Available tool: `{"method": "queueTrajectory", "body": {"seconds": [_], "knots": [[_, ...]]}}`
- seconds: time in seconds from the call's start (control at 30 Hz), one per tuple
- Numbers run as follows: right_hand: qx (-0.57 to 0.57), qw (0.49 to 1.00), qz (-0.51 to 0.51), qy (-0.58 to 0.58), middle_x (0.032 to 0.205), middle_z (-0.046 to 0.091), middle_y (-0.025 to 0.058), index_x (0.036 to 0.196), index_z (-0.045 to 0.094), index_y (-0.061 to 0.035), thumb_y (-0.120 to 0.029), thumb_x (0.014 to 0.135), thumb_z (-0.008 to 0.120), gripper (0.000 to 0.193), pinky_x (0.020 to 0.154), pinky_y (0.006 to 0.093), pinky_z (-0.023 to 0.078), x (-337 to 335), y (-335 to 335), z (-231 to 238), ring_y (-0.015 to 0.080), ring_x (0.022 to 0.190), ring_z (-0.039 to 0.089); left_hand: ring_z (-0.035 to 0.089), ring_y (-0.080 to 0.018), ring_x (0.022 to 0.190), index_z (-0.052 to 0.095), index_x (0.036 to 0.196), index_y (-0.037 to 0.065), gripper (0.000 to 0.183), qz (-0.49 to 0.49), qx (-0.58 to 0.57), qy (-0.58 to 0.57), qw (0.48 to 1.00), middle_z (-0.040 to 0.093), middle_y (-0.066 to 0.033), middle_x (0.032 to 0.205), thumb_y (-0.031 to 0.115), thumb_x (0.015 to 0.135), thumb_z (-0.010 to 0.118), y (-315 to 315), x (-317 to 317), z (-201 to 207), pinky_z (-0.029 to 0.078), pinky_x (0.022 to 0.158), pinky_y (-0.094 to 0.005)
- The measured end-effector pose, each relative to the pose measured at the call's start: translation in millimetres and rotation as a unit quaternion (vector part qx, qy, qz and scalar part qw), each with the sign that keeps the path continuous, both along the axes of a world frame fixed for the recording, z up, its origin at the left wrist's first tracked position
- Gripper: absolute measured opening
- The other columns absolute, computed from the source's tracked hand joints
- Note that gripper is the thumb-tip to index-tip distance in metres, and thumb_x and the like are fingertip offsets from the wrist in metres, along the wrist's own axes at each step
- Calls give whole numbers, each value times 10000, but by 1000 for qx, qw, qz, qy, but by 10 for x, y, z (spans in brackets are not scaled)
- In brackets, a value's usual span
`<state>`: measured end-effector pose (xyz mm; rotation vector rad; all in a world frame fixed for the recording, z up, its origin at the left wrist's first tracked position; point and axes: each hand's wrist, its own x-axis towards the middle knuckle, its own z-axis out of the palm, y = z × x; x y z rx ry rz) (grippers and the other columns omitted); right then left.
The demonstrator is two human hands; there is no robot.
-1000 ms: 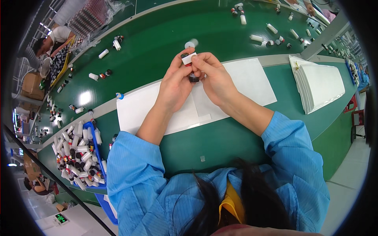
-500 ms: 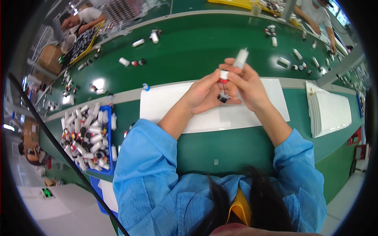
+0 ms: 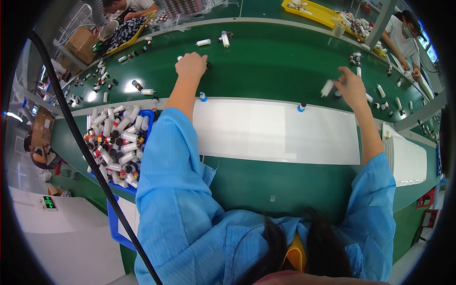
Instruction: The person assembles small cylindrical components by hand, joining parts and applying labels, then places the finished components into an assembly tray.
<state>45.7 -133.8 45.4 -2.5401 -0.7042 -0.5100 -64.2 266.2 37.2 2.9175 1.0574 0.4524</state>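
My left hand reaches over the green belt with its fingers curled down on a group of small parts. A white end pokes out to its left and a dark piece to its right; the fingertips and what they close on are hidden. Off to the right, my right hand is above the belt, fingers apart. Just left of its fingertips is a blurred white bottle, not gripped, with a dark piece beside it. A white sheet lies on the table between my arms.
A blue tray heaped with white bottles stands left of my left arm. Blue-capped pieces stand at the sheet's far edge. Stacked white sheets lie at right. More bottles dot the belt; co-workers sit beyond it. A black cable crosses the left side.
My hands were together over the sheet, holding a white bottle and a red, white and black cap piece. They have parted and reached out to the belt; the right has let go. The view has shifted.
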Motion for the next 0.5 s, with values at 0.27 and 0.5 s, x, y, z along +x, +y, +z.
{"method": "queueTrajectory", "body": {"seconds": [0.27, 0.5], "knots": [[89, 933, 288, 196, 673, 596, 74, 850, 615, -7, -60, 750, 593, 115, 553, 253, 449, -1126, 426, -257, 137, 587, 555, 579, -283, 975, 606, 996, 56, 370, 5, -158, 18, 987, 587, -134, 1065, 269, 700, 671, 103, 328, -113, 484, 802, -364], [60, 938, 258, 225, 655, 567, 83, 813, 596, -4, -87, 755, 598, 101, 543, 284, 449, -1240, 456, -523, 170, 569, 550, 590, -312, 926, 596, 956, 43, 278, -68, -32, -4, 997, 596, -159, 1013, 206, 729, 599, -310, 501, -284, 476, 796, -409]]}}
